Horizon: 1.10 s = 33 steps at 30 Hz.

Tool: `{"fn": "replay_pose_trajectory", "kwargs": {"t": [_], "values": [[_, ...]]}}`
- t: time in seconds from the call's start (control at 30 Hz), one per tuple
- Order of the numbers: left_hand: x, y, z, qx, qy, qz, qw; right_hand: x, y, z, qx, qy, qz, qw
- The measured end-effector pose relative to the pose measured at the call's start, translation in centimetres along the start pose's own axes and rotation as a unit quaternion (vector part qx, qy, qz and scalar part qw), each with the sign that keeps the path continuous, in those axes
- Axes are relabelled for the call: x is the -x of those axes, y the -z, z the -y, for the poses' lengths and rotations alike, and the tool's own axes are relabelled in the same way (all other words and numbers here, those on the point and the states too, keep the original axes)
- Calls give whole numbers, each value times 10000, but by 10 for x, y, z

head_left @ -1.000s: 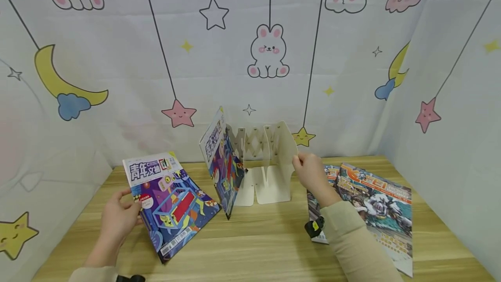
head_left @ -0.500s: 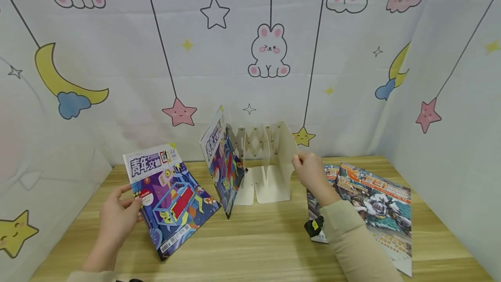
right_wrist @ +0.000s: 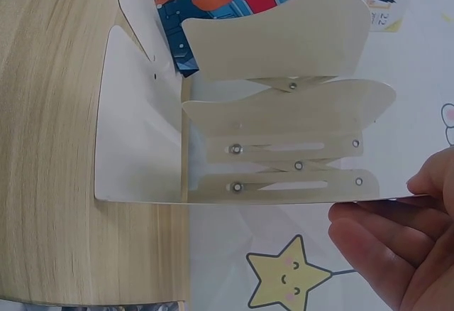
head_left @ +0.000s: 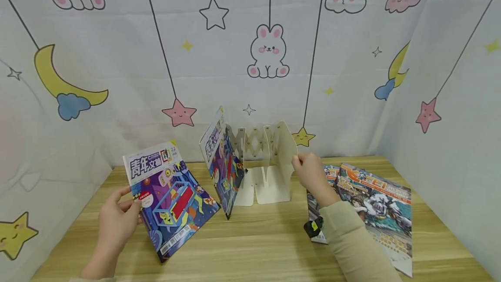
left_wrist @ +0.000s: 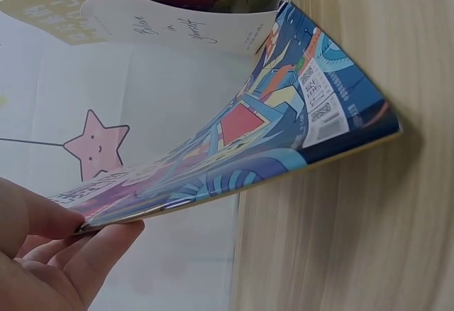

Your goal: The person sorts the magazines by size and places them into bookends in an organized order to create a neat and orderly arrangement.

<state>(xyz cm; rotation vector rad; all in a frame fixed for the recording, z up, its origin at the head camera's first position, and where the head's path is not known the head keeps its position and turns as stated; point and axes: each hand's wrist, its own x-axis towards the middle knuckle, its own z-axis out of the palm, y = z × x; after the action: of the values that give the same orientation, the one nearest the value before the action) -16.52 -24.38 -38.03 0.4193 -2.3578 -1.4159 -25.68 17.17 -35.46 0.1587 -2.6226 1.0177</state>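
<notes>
- My left grip (head_left: 119, 216) pinches tilted magazine (head_left: 176, 203), left of rack (head_left: 274, 186), unslotted.
- My right grip (head_left: 311, 175) clamps rack's right end plate (head_left: 288, 147).
- In: standing magazine (head_left: 227, 164), leftmost slot.
- Not in: two flat magazines (head_left: 383, 203), right.

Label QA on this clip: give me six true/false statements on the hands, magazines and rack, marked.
1. The left hand pinches the edge of a purple-blue magazine. True.
2. The right hand hangs idle. False: it pinches the right end panel of the cream rack.
3. A second magazine with similar cover art stands at the rack's left end. True.
4. The two magazines on the right stand upright. False: they lie on the table.
5. The purple-blue magazine lies flat. False: it is tilted, its held edge raised.
6. Metal rivets show on the rack in the right wrist view. True.
</notes>
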Motion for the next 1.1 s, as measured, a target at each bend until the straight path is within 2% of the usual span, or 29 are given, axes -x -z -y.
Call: {"fn": "replay_pose_trajectory", "kwargs": {"t": [0.5, 1.1], "values": [[9, -1, -6, -11, -115, -148, 9998, 1, 3, 3, 103, -119, 15, 9999], [17, 0, -14, 81, -255, -265, 9993, 0, -1, -1, -3, 20, -46, 10000]]}}
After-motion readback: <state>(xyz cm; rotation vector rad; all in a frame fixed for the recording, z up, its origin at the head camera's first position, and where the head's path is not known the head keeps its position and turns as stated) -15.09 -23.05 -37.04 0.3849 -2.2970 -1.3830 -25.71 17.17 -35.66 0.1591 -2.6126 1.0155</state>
